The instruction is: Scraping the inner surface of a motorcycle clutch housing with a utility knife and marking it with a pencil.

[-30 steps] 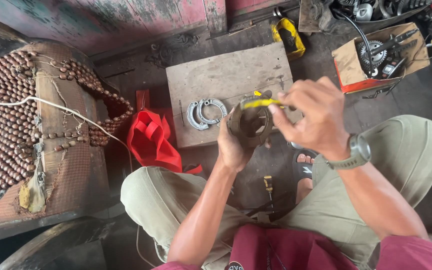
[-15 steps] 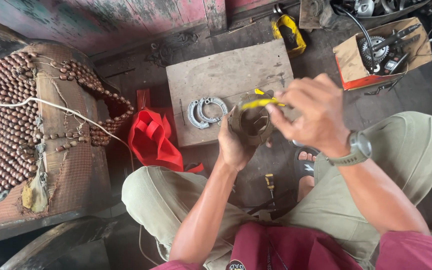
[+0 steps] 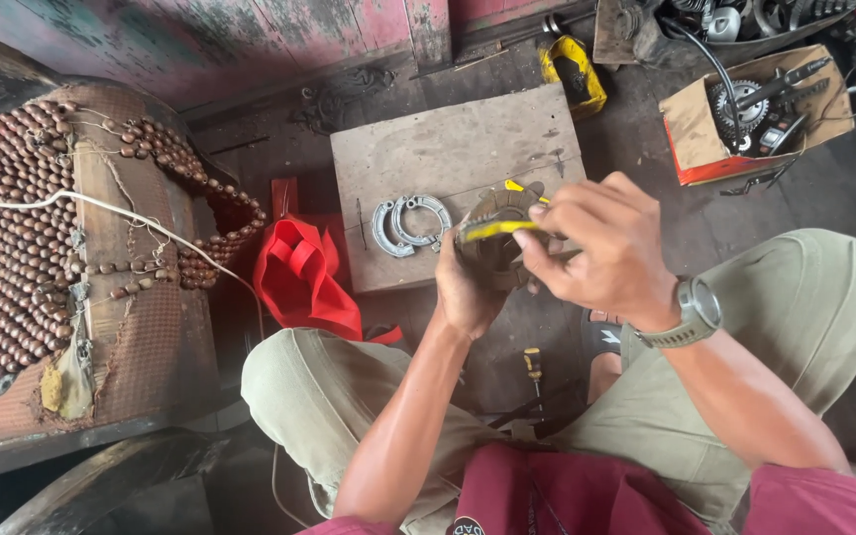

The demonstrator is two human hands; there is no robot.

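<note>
Head view: the left hand (image 3: 468, 287) cups a round, grimy brake plate (image 3: 495, 238) from below, fingers closed around it, over the wooden board's (image 3: 448, 149) 5 o'clock corner. The right hand (image 3: 601, 248) pinches a yellow-handled tool (image 3: 495, 230) against the plate. A pair of brake shoes (image 3: 408, 223) lies at the plate's 9 o'clock, a red bag (image 3: 304, 277) beyond.
</note>
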